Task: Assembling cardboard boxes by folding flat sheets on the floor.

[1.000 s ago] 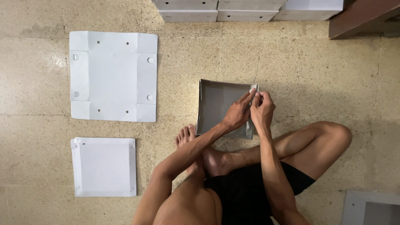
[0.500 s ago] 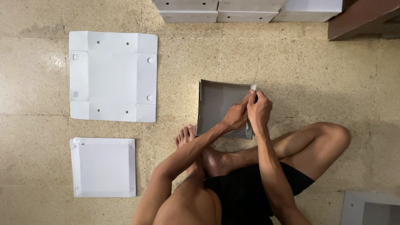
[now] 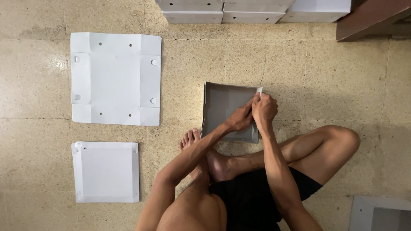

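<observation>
A grey cardboard box tray lies on the floor in front of my crossed legs, its sides partly folded up. My left hand presses on the tray's right side near the upper right corner. My right hand grips that same right edge, fingers closed over a white flap at the corner. Both hands touch each other there. The right wall of the tray is mostly hidden behind my hands and forearms.
A large flat white box blank with holes lies at upper left. A smaller flat white blank lies below it. White folded boxes line the top edge, a brown furniture piece at top right, another grey-white box at bottom right.
Both hands stay at the tray's upper right corner; they have shifted slightly and the white flap looks pressed down further.
</observation>
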